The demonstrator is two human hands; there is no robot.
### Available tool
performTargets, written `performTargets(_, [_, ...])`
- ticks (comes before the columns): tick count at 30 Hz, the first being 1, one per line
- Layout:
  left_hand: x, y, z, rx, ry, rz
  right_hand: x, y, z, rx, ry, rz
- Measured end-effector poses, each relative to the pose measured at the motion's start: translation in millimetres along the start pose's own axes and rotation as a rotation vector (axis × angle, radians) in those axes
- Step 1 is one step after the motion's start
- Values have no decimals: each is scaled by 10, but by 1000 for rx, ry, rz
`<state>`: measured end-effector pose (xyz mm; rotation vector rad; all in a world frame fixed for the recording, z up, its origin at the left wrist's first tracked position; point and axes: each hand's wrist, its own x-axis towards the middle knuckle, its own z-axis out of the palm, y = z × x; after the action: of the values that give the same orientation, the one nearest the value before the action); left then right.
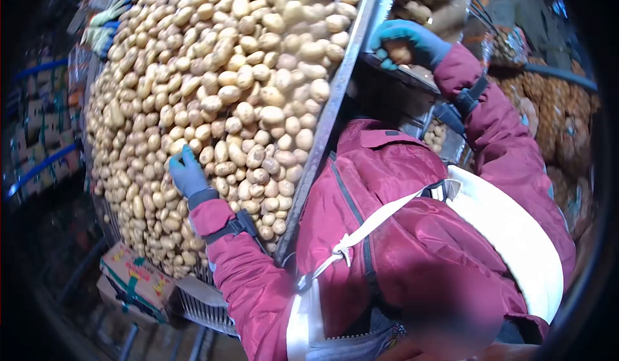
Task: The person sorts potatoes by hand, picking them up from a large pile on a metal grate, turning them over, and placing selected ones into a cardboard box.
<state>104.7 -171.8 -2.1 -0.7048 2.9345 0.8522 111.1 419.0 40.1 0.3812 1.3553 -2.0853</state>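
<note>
A large heap of potatoes [213,103] covers a slatted sorting table [329,113] with a metal rail. My left hand [188,175], in a blue glove, rests low over the heap. Two of its fingertips are apart and touch the potatoes; the other fingers are hidden. My right hand [419,39], in a blue-green glove, is past the rail on the right, with its fingers curled round a brownish potato [399,53]. Below and beyond it stands a plastic-lined box [445,16] with some potatoes inside.
At the upper left, a co-worker's gloved hand [102,32] is at the heap's edge. A printed cardboard box [132,280] sits below the table's lower left corner. Filled net sacks [558,109] stand at the right. Blue rails [42,167] and stacked goods line the left.
</note>
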Motion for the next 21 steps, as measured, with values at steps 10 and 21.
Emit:
performTargets(10, [481, -347, 395, -109, -75, 178, -1765, 1113, -1340, 92, 504, 185])
performTargets(21, [510, -127, 780, -315, 16, 118, -1328, 839, -774, -240, 442, 260])
